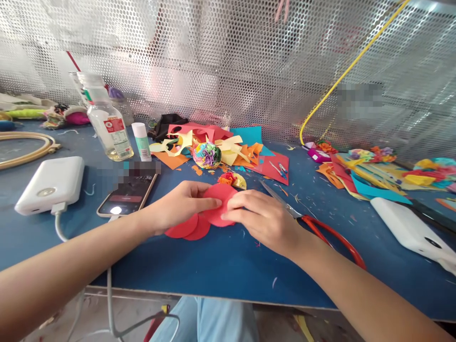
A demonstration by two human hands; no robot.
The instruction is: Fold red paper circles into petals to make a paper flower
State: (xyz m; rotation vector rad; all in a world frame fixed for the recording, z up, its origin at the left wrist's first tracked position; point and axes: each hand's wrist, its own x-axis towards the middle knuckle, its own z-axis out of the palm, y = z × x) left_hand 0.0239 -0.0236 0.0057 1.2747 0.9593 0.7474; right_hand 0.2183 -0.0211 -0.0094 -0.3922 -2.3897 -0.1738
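Note:
Between my two hands is a red paper circle point(216, 209), a little above the blue table point(213, 275). My left hand point(181, 204) pinches its left side, thumb lying across the front. Fingers of my right hand point(261, 213) are closed on its right edge. More red paper circles point(188, 228) lie overlapping on the table under my left hand. Just behind the held circle sits a small red, orange and yellow paper flower point(230, 179). Scissors point(317, 228) with red handles rest beside my right wrist, blades pointing away to the left.
Coloured paper scraps point(213, 137) and a multicoloured paper-flower ball point(207, 155) lie at the back. Leftward are a phone point(130, 192), a glue stick point(141, 142), a bottle point(109, 123) and a cabled white power bank point(52, 185). Another white device point(413, 230) is at right.

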